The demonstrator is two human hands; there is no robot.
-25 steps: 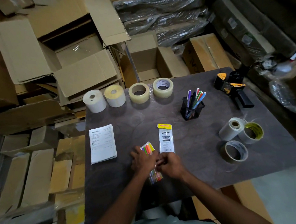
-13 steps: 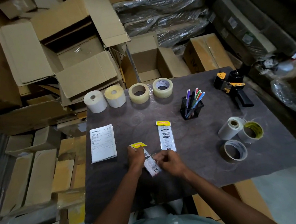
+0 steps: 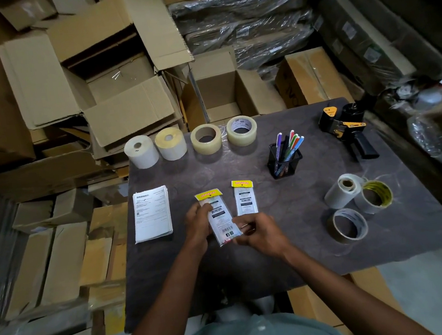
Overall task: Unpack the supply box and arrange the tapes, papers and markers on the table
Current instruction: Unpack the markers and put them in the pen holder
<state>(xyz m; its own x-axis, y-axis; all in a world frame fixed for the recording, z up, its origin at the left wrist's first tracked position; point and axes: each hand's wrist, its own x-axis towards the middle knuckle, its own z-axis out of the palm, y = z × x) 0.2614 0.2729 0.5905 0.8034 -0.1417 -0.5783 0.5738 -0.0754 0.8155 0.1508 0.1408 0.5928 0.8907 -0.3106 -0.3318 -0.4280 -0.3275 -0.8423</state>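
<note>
The pack (image 3: 218, 216) in both hands shows its printed white side with the yellow header now; 1 second ago its coloured markers faced up, so it has been flipped and lifted a little further from the table's (image 3: 305, 254) near edge. I judge it is being matched to the second pack (image 3: 245, 197) lying just beside it. The left hand (image 3: 197, 224) curls its fingers round the pack's upper left edge; the right hand (image 3: 256, 231) pinches its lower end. Its long axis runs near-to-far, tilted slightly left, header pointing away. The papers (image 3: 152, 214) lie to its left.
</note>
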